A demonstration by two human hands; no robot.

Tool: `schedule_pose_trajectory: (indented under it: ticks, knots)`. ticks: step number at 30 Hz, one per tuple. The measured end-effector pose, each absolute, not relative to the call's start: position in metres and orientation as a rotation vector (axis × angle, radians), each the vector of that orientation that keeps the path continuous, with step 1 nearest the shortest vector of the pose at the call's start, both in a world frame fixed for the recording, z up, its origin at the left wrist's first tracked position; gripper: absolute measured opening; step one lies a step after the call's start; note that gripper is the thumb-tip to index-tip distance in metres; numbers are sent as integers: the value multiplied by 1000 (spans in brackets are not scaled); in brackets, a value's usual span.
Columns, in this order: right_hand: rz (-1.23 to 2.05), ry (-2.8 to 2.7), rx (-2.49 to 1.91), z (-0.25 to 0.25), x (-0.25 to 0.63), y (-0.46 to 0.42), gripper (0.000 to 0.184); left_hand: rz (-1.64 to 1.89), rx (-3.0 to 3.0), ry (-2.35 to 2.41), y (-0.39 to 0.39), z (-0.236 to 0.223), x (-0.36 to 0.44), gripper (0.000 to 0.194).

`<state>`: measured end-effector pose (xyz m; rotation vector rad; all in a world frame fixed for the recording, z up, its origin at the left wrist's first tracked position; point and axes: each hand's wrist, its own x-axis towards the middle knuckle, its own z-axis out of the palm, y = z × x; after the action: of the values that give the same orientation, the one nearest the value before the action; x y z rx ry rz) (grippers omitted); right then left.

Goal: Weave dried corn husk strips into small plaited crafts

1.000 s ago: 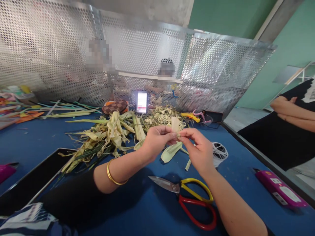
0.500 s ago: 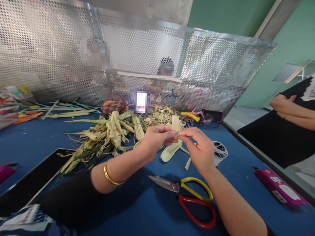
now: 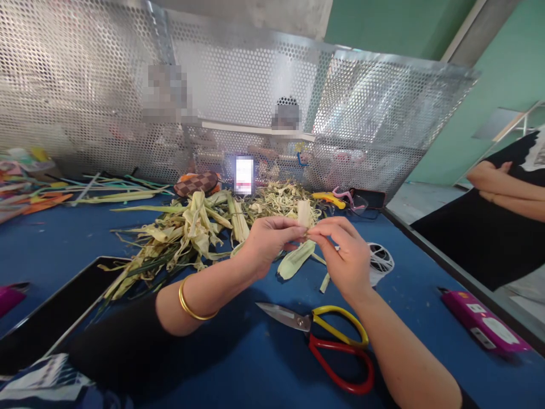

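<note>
The left hand [image 3: 266,241] and right hand [image 3: 347,255] pinch a husk piece [image 3: 304,211], likely to steady it (scissors [image 3: 300,322] sit in from the table's [image 3: 409,318] right edge).

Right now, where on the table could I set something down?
The blue table looks bare between the right forearm and purple pack, and, on the left, between the coloured strips and black panel. It is crowded where husks spread beyond the left hand and right hand, towards the perforated screen.
</note>
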<state>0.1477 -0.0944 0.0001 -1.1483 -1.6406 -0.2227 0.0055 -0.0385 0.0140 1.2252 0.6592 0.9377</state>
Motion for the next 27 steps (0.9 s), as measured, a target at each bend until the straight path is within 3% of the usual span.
schedule_pose_trajectory:
  ticks: [7,19,27]
  knots:
    - [-17,-1502,-1281,-7,144,-93,9,1124,1248,603,-38,4,12,11]
    - [32,-1389,-1274,-8,142,-93,6,1124,1240,603,-41,2,14,17]
    - [269,-1257,-1217,-13,145,-86,12,1092,1226,627,-41,1,14,14]
